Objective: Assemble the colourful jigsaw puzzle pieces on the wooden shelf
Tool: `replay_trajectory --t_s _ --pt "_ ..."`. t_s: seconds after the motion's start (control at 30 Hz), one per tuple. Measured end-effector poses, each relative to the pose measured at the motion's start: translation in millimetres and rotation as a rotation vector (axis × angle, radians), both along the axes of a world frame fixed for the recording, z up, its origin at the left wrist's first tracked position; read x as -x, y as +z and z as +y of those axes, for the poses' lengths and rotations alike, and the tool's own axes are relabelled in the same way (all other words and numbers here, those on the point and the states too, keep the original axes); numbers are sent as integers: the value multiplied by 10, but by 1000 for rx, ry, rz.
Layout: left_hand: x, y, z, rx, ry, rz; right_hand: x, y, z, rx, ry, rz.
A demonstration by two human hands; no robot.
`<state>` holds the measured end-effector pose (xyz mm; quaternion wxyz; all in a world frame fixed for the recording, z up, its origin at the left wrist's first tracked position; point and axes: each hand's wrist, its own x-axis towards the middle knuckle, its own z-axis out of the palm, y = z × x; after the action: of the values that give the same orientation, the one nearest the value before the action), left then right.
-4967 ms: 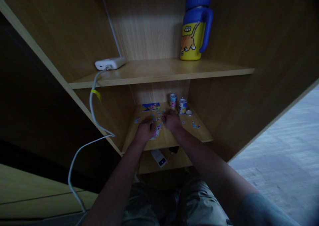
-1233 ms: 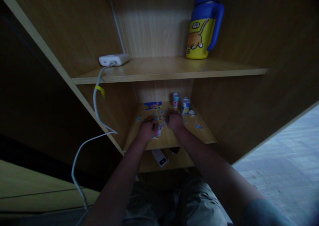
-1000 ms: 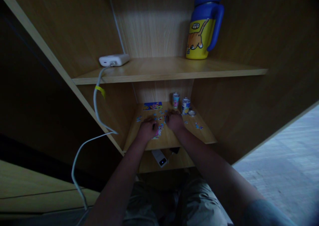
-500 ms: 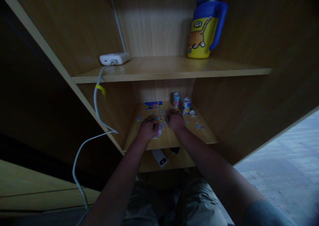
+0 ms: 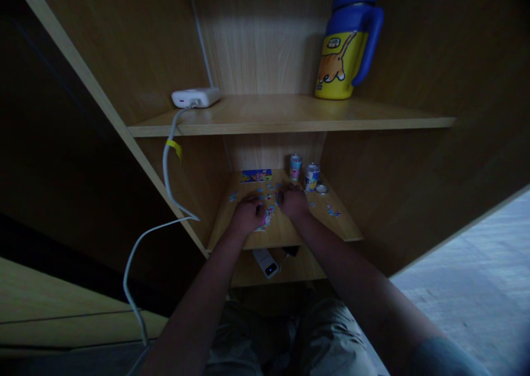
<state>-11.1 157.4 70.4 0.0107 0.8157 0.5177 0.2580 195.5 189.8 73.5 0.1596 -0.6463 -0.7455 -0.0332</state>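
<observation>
Small colourful jigsaw puzzle pieces [image 5: 271,187] lie scattered on the lower shelf board [image 5: 285,233]. A partly joined patch of puzzle [image 5: 268,220] shows beside my left hand [image 5: 249,213], which rests curled over its left side. My right hand [image 5: 293,201] is curled just right of the loose pieces, its fingertips bent down and out of sight. Whatever either hand pinches is hidden. Behind them lies a blue picture card [image 5: 256,175]. Near my right hand stand two printed cans [image 5: 295,167], the nearer one [image 5: 312,177] beside a round metal lid [image 5: 322,189].
On the upper shelf [image 5: 273,111] stand a blue and yellow bottle [image 5: 342,50] and a white charger [image 5: 196,97]. Its pale cable [image 5: 165,169] hangs down at the left. Below the board lies a white power bank [image 5: 266,262]. Cabinet walls [image 5: 397,188] enclose both sides.
The whole view has shifted slightly, so everything sits a little further right. Both hands stay at nearly the same spots over the puzzle pieces.
</observation>
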Motion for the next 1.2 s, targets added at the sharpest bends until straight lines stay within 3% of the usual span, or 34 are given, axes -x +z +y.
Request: replay_trajectory --t_s 1.2 --pt "-13 0 8 6 4 -23 -8 -8 21 5 1 -6"
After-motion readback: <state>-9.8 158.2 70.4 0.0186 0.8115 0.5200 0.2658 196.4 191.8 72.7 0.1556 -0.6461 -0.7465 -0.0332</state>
